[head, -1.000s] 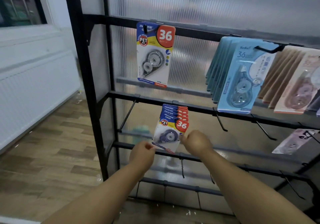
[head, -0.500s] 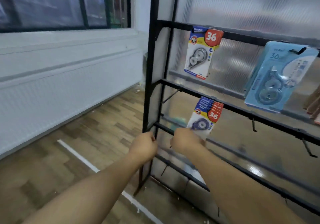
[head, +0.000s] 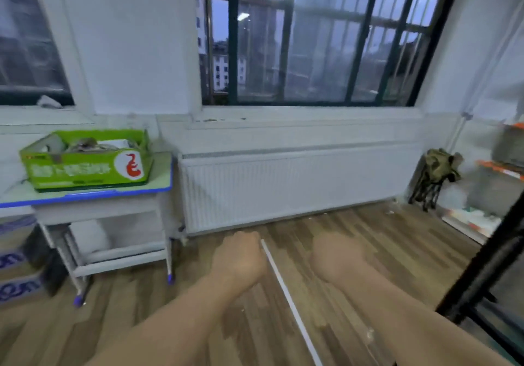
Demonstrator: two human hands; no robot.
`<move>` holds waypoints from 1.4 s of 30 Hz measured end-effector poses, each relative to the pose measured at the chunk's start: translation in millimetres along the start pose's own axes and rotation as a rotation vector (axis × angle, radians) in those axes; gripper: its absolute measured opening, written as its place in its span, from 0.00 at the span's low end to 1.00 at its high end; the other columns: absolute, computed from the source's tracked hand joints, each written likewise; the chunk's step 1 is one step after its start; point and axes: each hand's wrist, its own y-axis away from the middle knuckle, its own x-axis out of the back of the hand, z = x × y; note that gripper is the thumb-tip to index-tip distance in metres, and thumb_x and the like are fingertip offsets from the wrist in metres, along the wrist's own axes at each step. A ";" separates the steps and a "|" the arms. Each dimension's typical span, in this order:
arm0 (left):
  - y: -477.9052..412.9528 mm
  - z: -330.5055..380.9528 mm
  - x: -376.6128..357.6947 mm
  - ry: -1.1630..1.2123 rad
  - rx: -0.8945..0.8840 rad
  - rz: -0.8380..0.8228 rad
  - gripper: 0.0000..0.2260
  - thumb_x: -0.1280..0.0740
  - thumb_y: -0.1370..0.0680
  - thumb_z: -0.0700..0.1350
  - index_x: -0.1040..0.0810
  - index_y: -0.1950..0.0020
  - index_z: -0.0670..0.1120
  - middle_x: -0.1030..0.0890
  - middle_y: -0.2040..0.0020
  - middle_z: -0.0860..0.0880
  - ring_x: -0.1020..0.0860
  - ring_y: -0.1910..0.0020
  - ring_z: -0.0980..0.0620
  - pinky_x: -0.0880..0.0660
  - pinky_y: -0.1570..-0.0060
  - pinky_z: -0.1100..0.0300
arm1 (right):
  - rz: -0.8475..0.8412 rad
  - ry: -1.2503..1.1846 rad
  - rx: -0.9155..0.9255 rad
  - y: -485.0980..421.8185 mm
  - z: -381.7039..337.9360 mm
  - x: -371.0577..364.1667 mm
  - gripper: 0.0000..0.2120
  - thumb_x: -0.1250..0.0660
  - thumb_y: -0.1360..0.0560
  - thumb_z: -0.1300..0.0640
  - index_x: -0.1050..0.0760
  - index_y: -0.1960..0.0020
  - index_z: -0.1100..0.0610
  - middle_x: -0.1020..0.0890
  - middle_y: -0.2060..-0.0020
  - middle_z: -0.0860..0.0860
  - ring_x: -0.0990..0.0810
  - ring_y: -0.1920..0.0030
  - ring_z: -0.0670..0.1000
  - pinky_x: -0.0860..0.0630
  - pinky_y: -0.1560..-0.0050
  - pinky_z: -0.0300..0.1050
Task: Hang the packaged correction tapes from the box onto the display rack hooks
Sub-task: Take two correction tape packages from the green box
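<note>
Correction tapes presumably lie in the green box (head: 85, 164) on the far-left worktop (head: 160, 172), its contents too blurred to tell. The left hand (head: 241, 255) and right hand (head: 334, 258) show only their backs: fingers hidden, nothing visibly held, likely freed to fetch more for the rack (head: 487, 263) at right.

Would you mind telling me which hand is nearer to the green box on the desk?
Left. The left hand is to the lower right of the green box, apart from it; the right hand is farther right.
</note>
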 end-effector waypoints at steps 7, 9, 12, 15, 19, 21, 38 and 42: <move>-48.9 -187.9 90.8 -0.118 0.264 0.113 0.12 0.43 0.22 0.46 0.23 0.44 0.45 0.22 0.42 0.44 0.24 0.41 0.44 0.27 0.45 0.54 | 0.051 0.030 0.320 -91.6 -202.1 11.9 0.12 0.45 0.20 0.54 0.25 0.47 0.57 0.22 0.43 0.53 0.24 0.41 0.54 0.29 0.48 0.43; -62.3 -237.4 114.6 -0.179 0.305 0.126 0.12 0.43 0.22 0.44 0.23 0.43 0.45 0.21 0.41 0.44 0.25 0.40 0.44 0.28 0.44 0.55 | 0.074 0.052 0.398 -115.6 -256.1 16.7 0.14 0.44 0.20 0.53 0.26 0.40 0.57 0.23 0.40 0.55 0.25 0.39 0.56 0.28 0.44 0.46; -83.5 -301.5 137.4 -0.284 0.388 0.110 0.12 0.43 0.21 0.44 0.25 0.40 0.47 0.22 0.40 0.45 0.26 0.39 0.44 0.28 0.44 0.56 | 0.046 0.094 0.497 -153.2 -324.6 23.9 0.13 0.43 0.20 0.55 0.26 0.39 0.57 0.23 0.40 0.55 0.25 0.39 0.56 0.29 0.47 0.45; -115.0 -352.4 151.8 -0.366 0.448 0.057 0.13 0.43 0.21 0.44 0.26 0.39 0.46 0.24 0.39 0.45 0.28 0.38 0.44 0.29 0.44 0.54 | 0.064 0.130 0.570 -199.7 -382.3 29.3 0.09 0.41 0.21 0.57 0.24 0.44 0.55 0.22 0.42 0.54 0.24 0.41 0.56 0.31 0.52 0.44; -171.0 -408.2 173.0 -0.426 0.538 0.039 0.13 0.43 0.21 0.45 0.27 0.38 0.46 0.25 0.38 0.45 0.30 0.37 0.43 0.32 0.42 0.52 | 0.146 0.166 0.660 -275.3 -445.5 30.8 0.13 0.40 0.23 0.57 0.25 0.40 0.57 0.25 0.41 0.55 0.29 0.39 0.56 0.32 0.46 0.46; -203.3 -431.8 184.9 -0.457 0.591 0.034 0.13 0.43 0.21 0.45 0.27 0.38 0.46 0.25 0.38 0.45 0.31 0.36 0.42 0.33 0.40 0.51 | 0.200 0.207 0.708 -317.8 -471.4 33.3 0.14 0.40 0.23 0.56 0.25 0.39 0.57 0.26 0.41 0.56 0.31 0.38 0.57 0.33 0.40 0.48; -406.9 -643.5 269.1 -0.455 0.679 0.076 0.13 0.43 0.23 0.45 0.26 0.41 0.48 0.24 0.40 0.46 0.32 0.37 0.43 0.36 0.38 0.51 | 0.223 0.334 0.725 -583.7 -664.9 73.3 0.12 0.42 0.24 0.58 0.23 0.45 0.54 0.21 0.45 0.54 0.26 0.40 0.56 0.34 0.39 0.48; -451.0 -705.4 277.5 -0.458 0.575 -0.014 0.14 0.42 0.22 0.48 0.27 0.38 0.47 0.25 0.37 0.45 0.33 0.36 0.42 0.36 0.37 0.51 | 0.144 0.342 0.624 -626.8 -702.7 65.9 0.12 0.41 0.24 0.59 0.23 0.44 0.54 0.20 0.45 0.53 0.24 0.41 0.54 0.29 0.46 0.44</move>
